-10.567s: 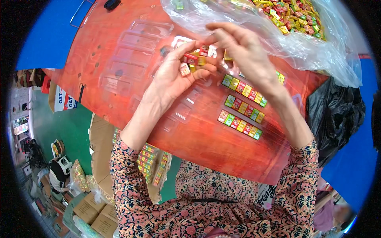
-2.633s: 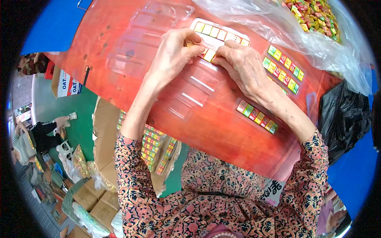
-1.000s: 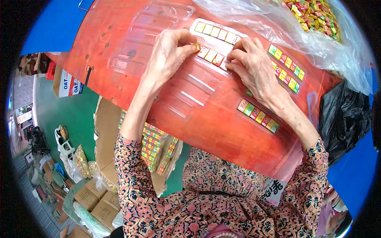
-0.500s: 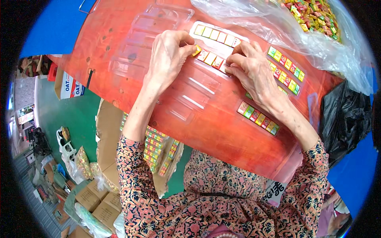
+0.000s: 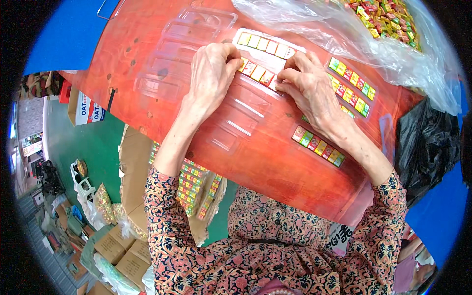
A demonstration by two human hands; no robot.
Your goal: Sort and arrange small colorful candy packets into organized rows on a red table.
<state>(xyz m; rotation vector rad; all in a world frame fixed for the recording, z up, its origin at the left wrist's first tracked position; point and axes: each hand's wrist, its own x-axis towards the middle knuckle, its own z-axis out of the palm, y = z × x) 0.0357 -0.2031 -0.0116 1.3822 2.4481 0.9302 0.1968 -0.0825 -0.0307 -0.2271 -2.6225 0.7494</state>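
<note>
Both our hands press on the second row of sweets [image 5: 256, 71] in the clear blister tray [image 5: 231, 98]: left hand [image 5: 212, 73] and right hand [image 5: 307, 86], fingertips pinched narrow, nothing lifted. Top row [image 5: 265, 44] full (lower slots empty).

1. Light is bright, even and apparently daylight-like; colours on the red table [image 5: 275, 162] read saturated.
2. Shadows are soft: a faint one lies under the left hand [image 5: 212, 73] and the right hand [image 5: 307, 91].
3. Glare streaks the clear plastic bag [image 5: 344, 37] at the table's far edge and the clear blister tray [image 5: 196, 44].
4. Fisheye distortion bows the table's edges; black vignette fills the corners.
5. The centre is sharp; the cardboard boxes [image 5: 120, 250] near the rim look soft and smeared.
</note>
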